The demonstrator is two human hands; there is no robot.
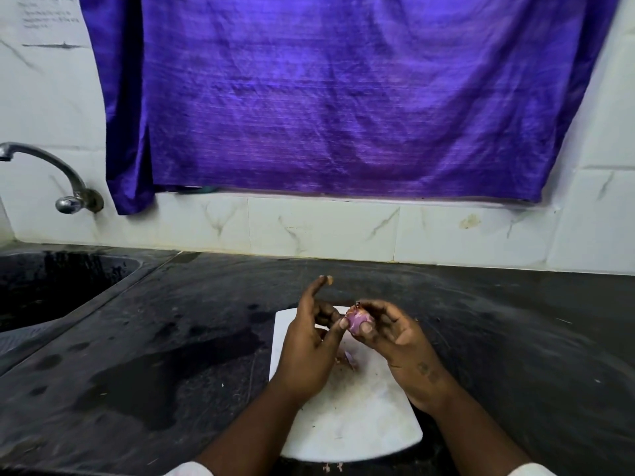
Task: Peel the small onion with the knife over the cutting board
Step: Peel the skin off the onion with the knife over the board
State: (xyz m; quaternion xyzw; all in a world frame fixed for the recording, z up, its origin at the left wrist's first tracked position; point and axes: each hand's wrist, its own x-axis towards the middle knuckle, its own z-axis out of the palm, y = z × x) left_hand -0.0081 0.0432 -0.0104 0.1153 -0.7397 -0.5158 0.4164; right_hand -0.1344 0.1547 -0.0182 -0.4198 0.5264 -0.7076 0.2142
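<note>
Pinching the small onion [357, 321] from opposite sides, left hand [309, 345] and right hand [402, 341] share it.

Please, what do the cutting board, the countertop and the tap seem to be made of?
The cutting board looks like white plastic, matte and scuffed. The countertop seems dark polished stone, speckled, with wet patches. The tap is shiny metal, probably chromed.

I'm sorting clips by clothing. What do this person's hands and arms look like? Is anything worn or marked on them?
The left hand and right hand are bare, with no gloves, rings or watch showing. The forearms are uncovered, and white sleeves just show at the picture's bottom edge. A small dark marking sits near the right wrist.
</note>
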